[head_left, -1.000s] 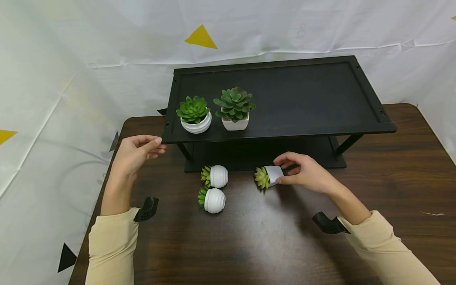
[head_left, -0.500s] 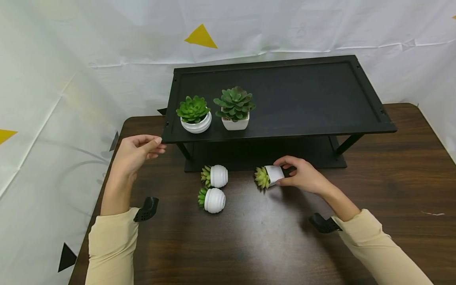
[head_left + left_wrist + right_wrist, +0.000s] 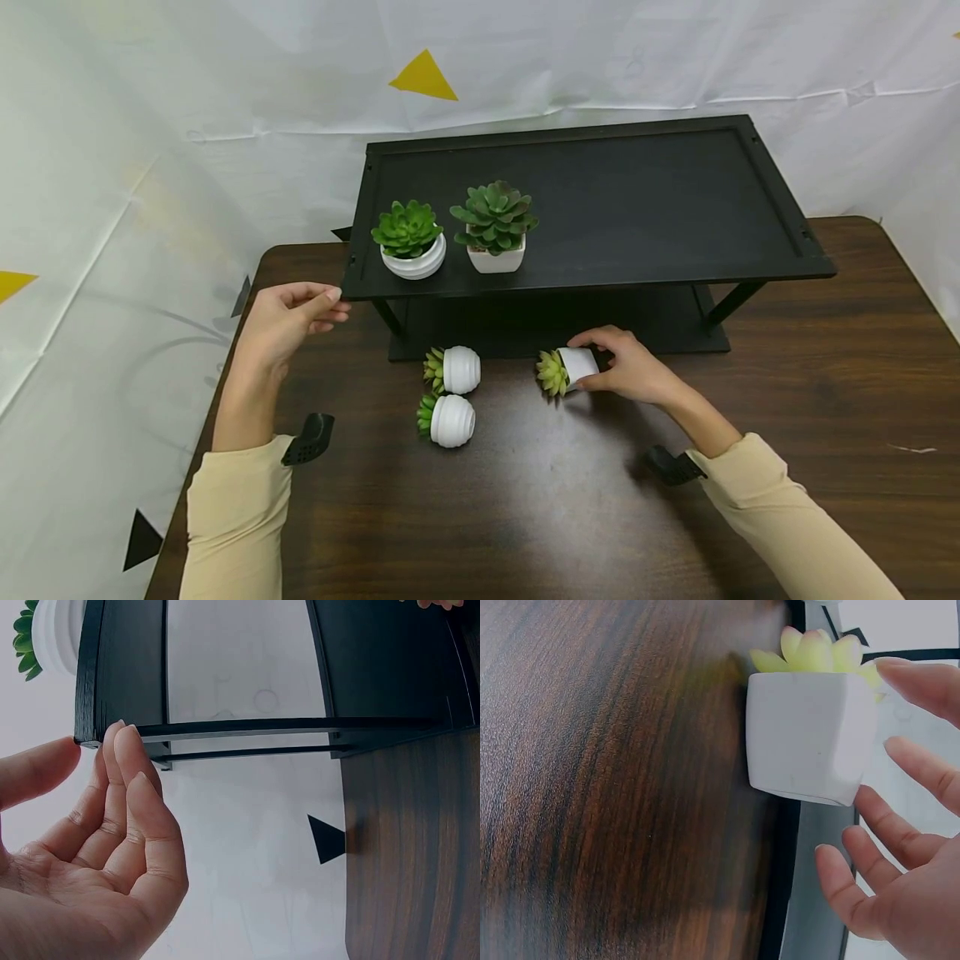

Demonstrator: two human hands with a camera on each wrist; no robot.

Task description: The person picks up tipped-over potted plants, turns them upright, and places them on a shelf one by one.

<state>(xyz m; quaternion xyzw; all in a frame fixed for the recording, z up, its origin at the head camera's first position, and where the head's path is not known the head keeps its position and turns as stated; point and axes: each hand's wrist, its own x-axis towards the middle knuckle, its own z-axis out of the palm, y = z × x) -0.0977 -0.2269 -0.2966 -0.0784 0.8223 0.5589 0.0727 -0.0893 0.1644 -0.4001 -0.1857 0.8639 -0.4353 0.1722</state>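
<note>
In the head view my left hand (image 3: 288,321) pinches the front left corner of a black two-tier shelf (image 3: 637,200); the left wrist view shows the thumb above that corner and fingertips (image 3: 129,742) below. My right hand (image 3: 626,367) is spread around a small white square pot (image 3: 577,368) with a yellow-green succulent (image 3: 552,374), which lies on its side on the table. From the right wrist, the pot (image 3: 802,735) shows gaps beside several fingers; whether any fingertip touches it is hard to tell. Two round white pots (image 3: 461,370) with small succulents lie on their sides to the left.
On the shelf's top left stand a bright green succulent in a round white pot (image 3: 415,263) and a darker succulent in a square pot (image 3: 496,260). The dark wooden table (image 3: 525,525) extends in front; a white sheet wall (image 3: 600,50) rises behind.
My right hand and forearm have shifted slightly left, bringing the fingers further over the square pot. The left hand, shelf and pots have stayed in place.
</note>
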